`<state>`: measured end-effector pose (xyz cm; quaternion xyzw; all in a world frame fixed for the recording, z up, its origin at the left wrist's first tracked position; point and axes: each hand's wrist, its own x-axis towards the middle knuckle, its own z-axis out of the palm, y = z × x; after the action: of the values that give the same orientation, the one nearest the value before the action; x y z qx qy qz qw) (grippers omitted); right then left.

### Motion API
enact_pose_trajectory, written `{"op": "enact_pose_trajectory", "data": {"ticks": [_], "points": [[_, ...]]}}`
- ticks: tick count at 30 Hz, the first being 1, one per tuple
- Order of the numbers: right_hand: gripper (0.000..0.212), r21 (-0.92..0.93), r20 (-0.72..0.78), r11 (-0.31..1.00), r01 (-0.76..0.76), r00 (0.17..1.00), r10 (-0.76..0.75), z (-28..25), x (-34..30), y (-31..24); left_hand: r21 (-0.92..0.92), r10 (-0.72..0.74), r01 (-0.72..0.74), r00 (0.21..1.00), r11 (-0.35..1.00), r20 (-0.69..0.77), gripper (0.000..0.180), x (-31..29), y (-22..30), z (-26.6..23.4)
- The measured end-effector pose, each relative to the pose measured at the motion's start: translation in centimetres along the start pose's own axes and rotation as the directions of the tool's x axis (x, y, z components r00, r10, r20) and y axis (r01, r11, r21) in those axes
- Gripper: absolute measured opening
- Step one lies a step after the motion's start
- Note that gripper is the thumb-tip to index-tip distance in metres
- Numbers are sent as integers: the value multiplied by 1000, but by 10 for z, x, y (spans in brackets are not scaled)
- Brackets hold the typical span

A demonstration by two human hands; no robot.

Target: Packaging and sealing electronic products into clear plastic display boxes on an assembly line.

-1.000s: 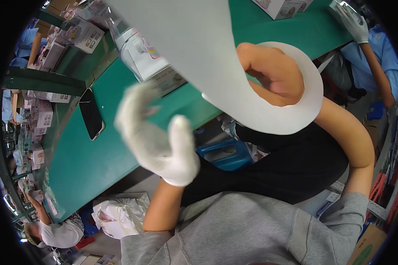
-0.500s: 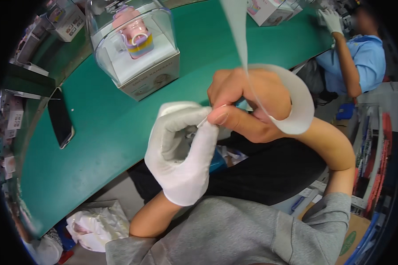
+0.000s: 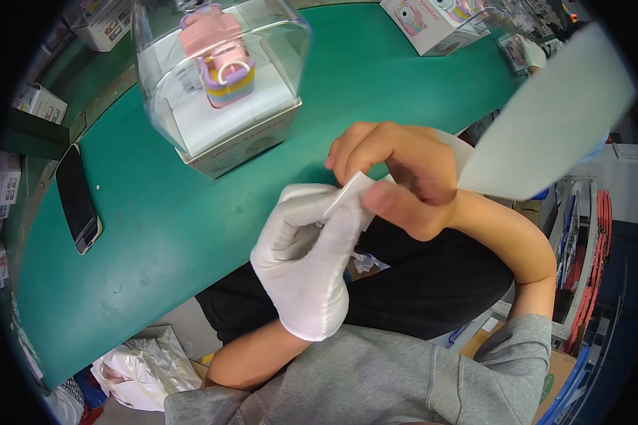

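One white tab (image 3: 349, 193) sits between both hands (image 3: 301, 258); right contact unclear.

I can make out a line of dark capitals along the front of the white box (image 3: 247, 142) under the clear cover (image 3: 298, 42), with fainter print below, too blurred for me. On the far right, another box (image 3: 432, 32) carries coloured lettering; a left-hand box (image 3: 42, 105) bears tiny dark print, unreadable from here.

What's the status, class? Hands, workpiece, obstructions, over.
Left hand: gloved, pinching small white piece. Right hand: bare, close beside it, grip unclear. Pale strip to the right, clear of piece.
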<state>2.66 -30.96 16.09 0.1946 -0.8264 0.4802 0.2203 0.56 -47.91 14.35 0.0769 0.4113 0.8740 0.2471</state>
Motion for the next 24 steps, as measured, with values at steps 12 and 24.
{"op": "enact_pose_trajectory", "data": {"ticks": [12, 24], "points": [[16, 26, 83, 998, -61, 995, 58, -10, 0, 3, -76, -25, 22, 999, 997, -33, 6, 1, -5, 7], [15, 33, -5, 995, -92, 996, 92, 0, 9, 8, 195, 139, -139, 990, 971, 15, 22, 13, -15, -24]]}}
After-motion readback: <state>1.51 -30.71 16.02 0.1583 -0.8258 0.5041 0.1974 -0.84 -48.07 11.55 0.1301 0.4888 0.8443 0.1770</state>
